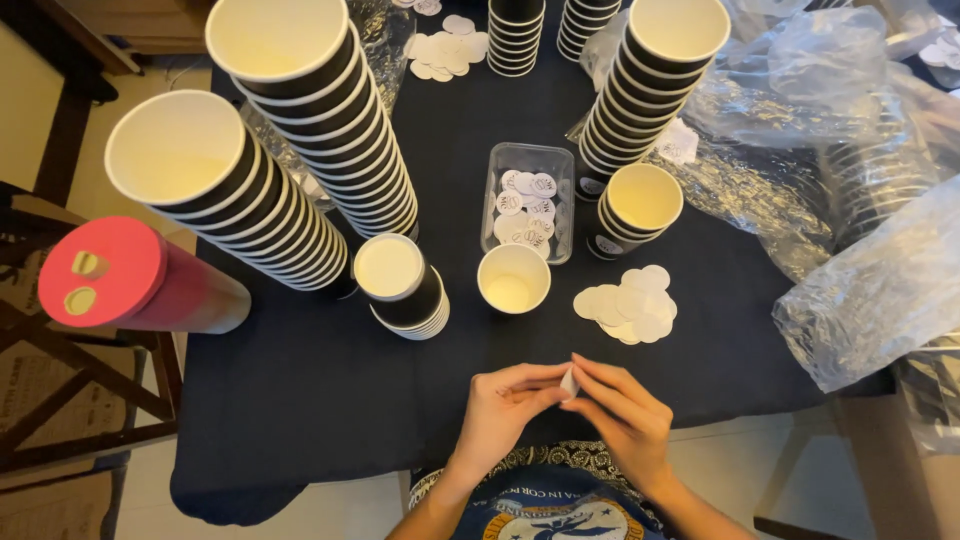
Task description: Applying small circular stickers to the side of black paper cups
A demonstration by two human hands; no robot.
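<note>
My left hand [503, 410] and my right hand [622, 412] meet at the near edge of the dark table [320, 390]. Together their fingertips pinch a small white round sticker [568, 383]. Just beyond them stands a single open paper cup [513, 279]. A loose pile of white round backing discs [627, 303] lies to its right. A clear plastic tray [528, 206] with printed round stickers sits further back.
Tall stacks of black paper cups [320, 110] [215, 190] lean at the left, another stack [645, 85] at the right. Short stacks [400, 285] [637, 208] stand nearer. A red cylinder [130, 280] lies at the far left. Crumpled clear plastic bags [860, 200] cover the right side.
</note>
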